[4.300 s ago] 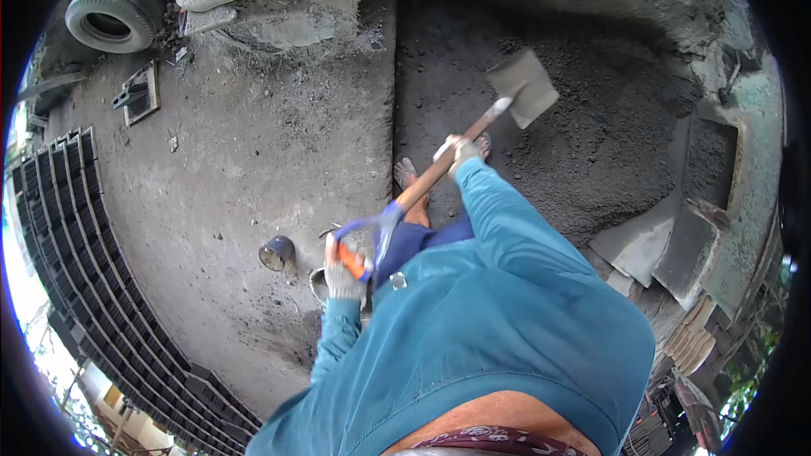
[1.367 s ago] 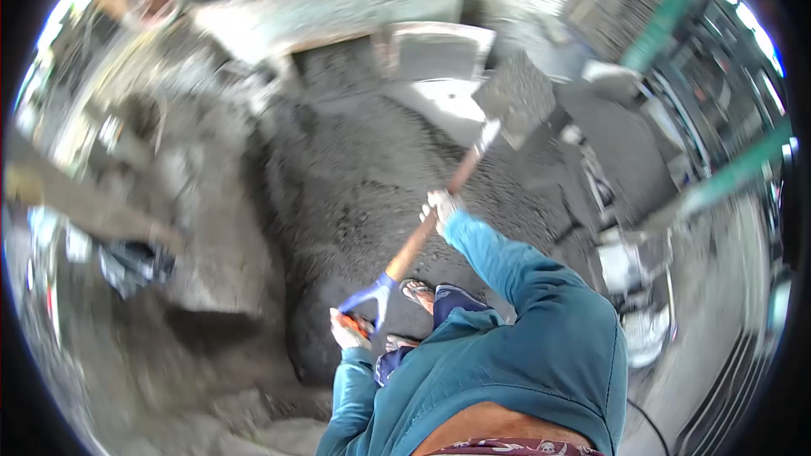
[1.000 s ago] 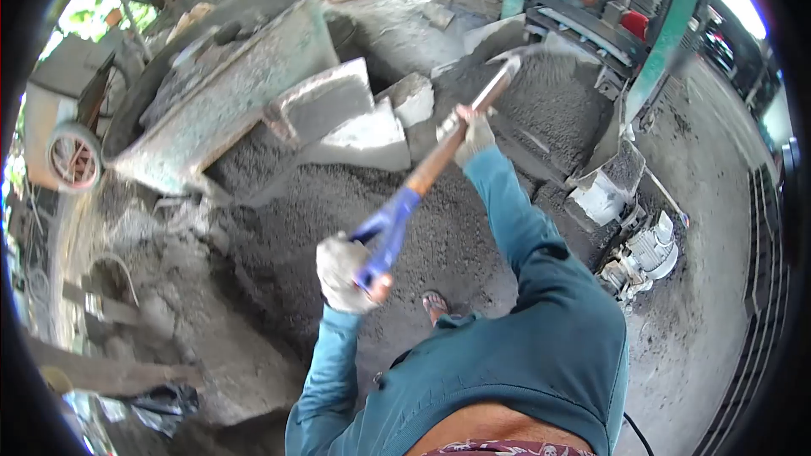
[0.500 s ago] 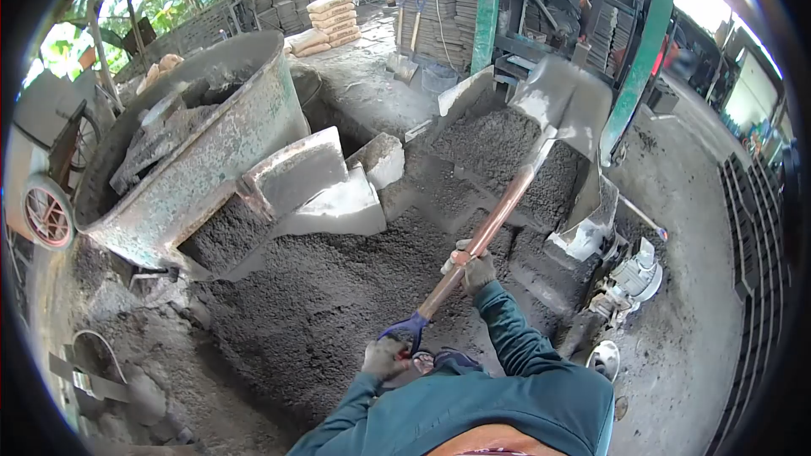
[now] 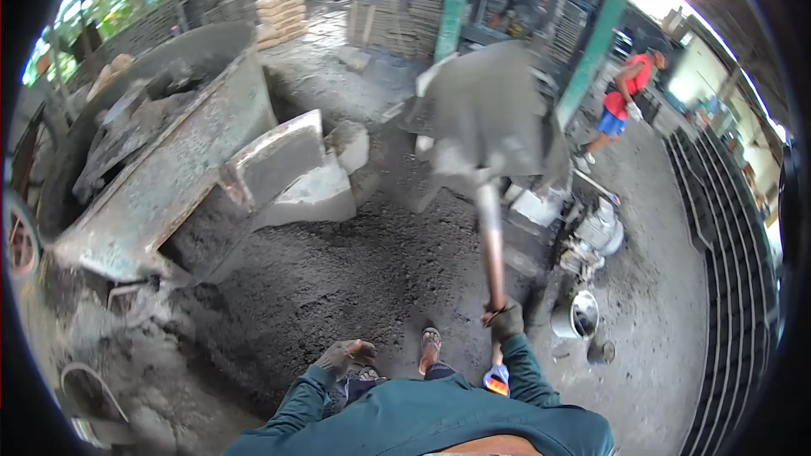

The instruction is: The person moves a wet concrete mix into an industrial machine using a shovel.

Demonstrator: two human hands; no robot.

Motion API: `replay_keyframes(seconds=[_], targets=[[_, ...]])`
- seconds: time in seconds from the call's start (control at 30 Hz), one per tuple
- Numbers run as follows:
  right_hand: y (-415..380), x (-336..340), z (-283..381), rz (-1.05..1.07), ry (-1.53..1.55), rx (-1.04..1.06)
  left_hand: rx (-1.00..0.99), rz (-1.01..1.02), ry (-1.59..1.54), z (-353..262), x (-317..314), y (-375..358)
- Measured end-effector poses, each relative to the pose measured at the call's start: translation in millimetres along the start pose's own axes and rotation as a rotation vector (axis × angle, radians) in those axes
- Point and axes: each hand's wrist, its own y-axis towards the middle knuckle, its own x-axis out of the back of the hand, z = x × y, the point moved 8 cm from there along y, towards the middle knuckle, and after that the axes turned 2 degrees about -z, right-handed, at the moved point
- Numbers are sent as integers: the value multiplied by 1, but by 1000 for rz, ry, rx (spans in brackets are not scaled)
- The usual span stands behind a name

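My gloved right hand (image 5: 505,321) is wrapped round the shaft of a shovel (image 5: 490,236). The broad grey blade is raised in front of me, smeared by motion, and the blue and orange handle end hangs low beside my right leg. My gloved left hand (image 5: 345,356) is off the shovel, fingers apart and holding nothing, above the dark damp mix (image 5: 338,274) heaped on the ground. What lies behind the blade is largely hidden.
A large rusty mixing drum (image 5: 190,148) stands at left, with bent metal sheets (image 5: 283,156) beside it. At right are a motor (image 5: 600,232), a white bucket (image 5: 576,315) and metal racks (image 5: 718,228). A person in red (image 5: 629,89) is beyond the green posts (image 5: 591,55).
My left hand has let go of the shovel's handle. The shovel has swung more upright, its handle end moving right. The view has turned right, bringing the person in red and the bucket into sight.
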Motion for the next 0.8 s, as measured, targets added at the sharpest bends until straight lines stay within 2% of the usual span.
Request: replay_keyframes(seconds=[0.07,0.13,0.17,0.2,0.27,0.3,0.4,0.47,0.53,0.6,0.63,0.7,0.77,0.8], targets=[[-58,-19,25,73,-131,-228,33,138,-39,-11,-21,4],[-97,-37,43,202,-294,-123,-163,219,10,-52,-65,4],[-110,-48,33,295,-330,-165,-258,270,30,-71,-92,9],[-122,-58,24,391,-359,-207,-306,360,-111,-87,-120,19],[-138,-70,42,472,-426,-99,-377,516,-417,-109,-170,35],[-143,-69,55,516,-467,-41,-329,397,-527,-99,-163,55],[-141,-11,111,246,-455,3,-206,-25,-818,-45,-104,123],[-142,56,136,-19,-543,133,-119,-363,-844,-24,-82,119],[-159,126,171,-250,-743,369,-13,-437,-955,19,-48,130],[-182,183,203,-415,-917,205,-23,-653,-856,57,-24,128],[-189,203,207,-442,-959,54,243,-596,-922,86,-14,137],[-196,235,157,-462,-735,-43,783,-498,-1027,141,18,151],[-190,260,73,-345,-668,-11,568,-456,-605,167,24,171],[-200,274,54,-379,-623,-127,461,-511,-526,174,17,171]])
